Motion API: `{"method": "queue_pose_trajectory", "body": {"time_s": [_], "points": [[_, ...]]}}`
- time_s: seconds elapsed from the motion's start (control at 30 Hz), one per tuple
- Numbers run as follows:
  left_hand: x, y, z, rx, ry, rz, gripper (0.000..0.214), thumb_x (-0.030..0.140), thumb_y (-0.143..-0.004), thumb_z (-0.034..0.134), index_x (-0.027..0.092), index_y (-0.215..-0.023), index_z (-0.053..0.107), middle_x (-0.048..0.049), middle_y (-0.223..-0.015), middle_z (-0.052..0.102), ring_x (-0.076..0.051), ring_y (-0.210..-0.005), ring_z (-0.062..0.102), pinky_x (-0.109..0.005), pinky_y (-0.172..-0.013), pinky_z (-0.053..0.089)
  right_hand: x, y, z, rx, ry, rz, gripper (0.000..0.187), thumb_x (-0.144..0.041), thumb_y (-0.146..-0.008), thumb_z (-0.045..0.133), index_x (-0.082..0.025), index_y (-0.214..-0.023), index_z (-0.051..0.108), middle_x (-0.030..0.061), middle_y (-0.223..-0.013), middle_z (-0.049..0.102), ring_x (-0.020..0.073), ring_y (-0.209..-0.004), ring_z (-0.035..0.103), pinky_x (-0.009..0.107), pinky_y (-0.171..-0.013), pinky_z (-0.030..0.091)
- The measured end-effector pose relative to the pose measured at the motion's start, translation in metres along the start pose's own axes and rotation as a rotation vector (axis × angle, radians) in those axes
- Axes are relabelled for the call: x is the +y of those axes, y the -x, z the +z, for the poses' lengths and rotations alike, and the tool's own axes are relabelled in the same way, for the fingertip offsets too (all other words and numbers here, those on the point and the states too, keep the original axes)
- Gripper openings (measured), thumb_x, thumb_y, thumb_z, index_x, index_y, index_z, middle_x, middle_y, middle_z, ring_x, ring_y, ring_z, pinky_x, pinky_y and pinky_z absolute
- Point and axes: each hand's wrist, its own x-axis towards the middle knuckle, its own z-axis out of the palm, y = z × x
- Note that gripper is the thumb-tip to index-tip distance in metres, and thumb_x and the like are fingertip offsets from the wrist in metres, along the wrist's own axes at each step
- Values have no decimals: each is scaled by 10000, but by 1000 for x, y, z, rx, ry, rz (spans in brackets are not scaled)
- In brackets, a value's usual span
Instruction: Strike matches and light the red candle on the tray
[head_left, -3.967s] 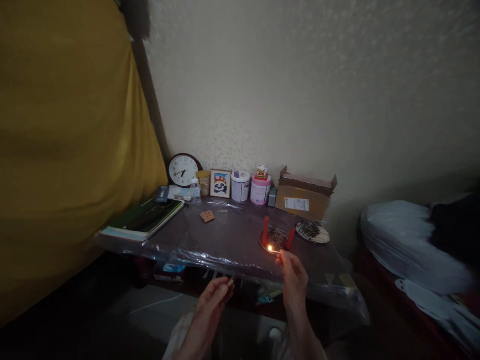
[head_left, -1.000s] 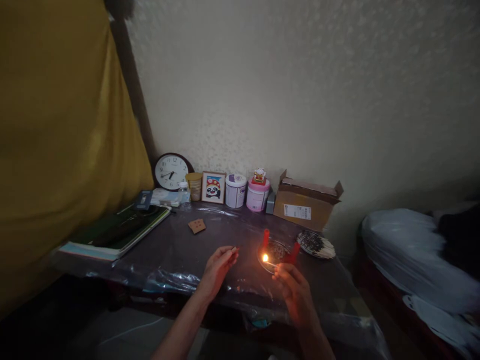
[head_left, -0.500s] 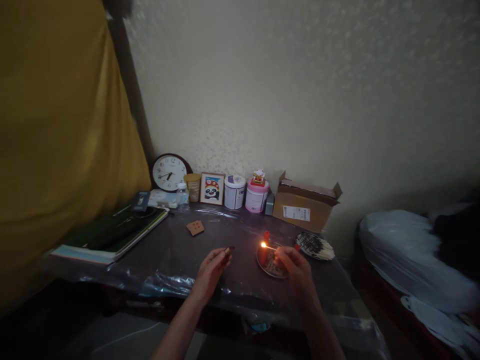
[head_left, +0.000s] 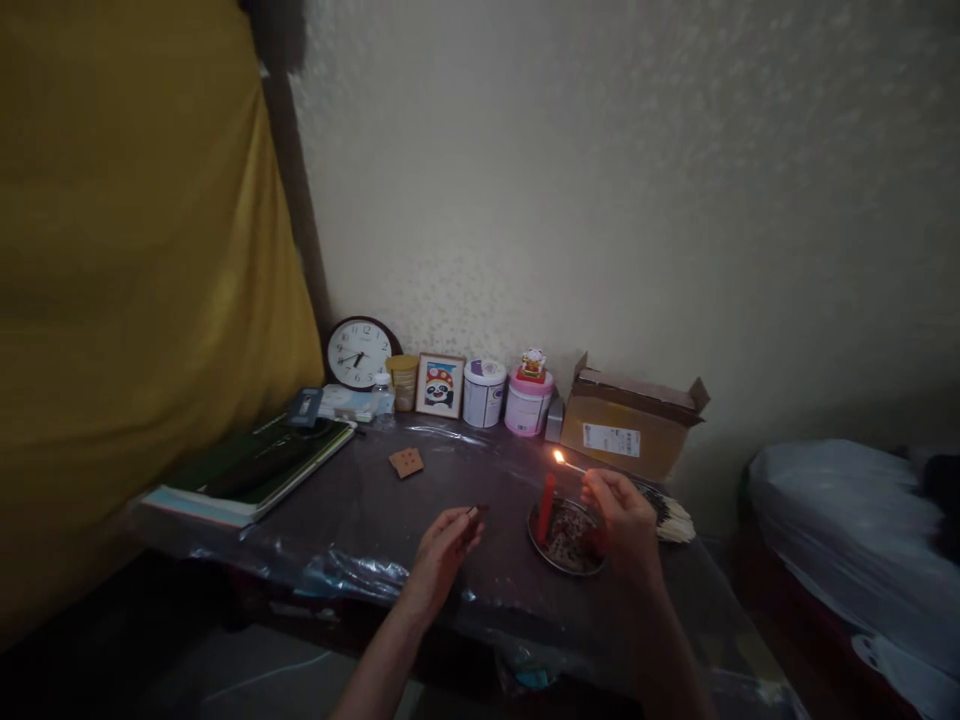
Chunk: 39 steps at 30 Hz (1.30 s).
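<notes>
My right hand (head_left: 624, 518) pinches a burning match (head_left: 575, 468), whose flame points left, just above and to the right of a red candle (head_left: 547, 510). That candle stands upright in a round metal dish (head_left: 564, 572) strewn with dark bits. Something red at the dish's right side is mostly hidden by my right hand. To the left of the dish, my left hand (head_left: 444, 553) is closed on a small brown matchbox-like piece (head_left: 480, 510), held above the table. Behind my right hand lies a partly covered plate of matchsticks (head_left: 677, 523), dark at one end.
A plastic-covered table (head_left: 480, 460) carries a small brown card (head_left: 406, 462), books (head_left: 300, 465) and a clock (head_left: 360, 352). Along the wall stand a framed panda picture (head_left: 439, 387), a white tin (head_left: 484, 393), a pink tin (head_left: 529, 402) and a cardboard box (head_left: 630, 425).
The burning match has risen from low over the dish to above the candle's top. My right hand moved up with it, uncovering more of the dish. The view shifted slightly.
</notes>
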Motion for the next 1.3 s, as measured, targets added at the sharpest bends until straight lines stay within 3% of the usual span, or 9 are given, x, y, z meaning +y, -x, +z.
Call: {"method": "queue_pose_trajectory", "body": {"time_s": [0.13,0.63,1.3], "points": [[-1,0,-1,-2,0,0,235,355,-676,706,182,-832,677,-74,-986,712,-181,-869,637,-310,-821,444,7,0,-5,62,52,18,235,-387,-664,679,-175,-762,652,17,-710,653,171,-667,611,290,-645,483],[0,3,-6,-32,-14,-20,213,337,-709,680,175,-847,672,-86,-1024,702,-187,-893,628,-322,-848,434,21,8,-9,81,98,37,269,-425,-664,666,-172,-754,661,21,-650,659,173,-608,603,279,-566,467],[4,8,-6,-13,-44,-35,236,358,-676,699,186,-835,668,-89,-1046,701,-210,-922,633,-336,-859,437,9,16,-2,108,180,13,233,-415,-681,617,-188,-714,658,18,-646,637,178,-618,580,258,-535,444]]}}
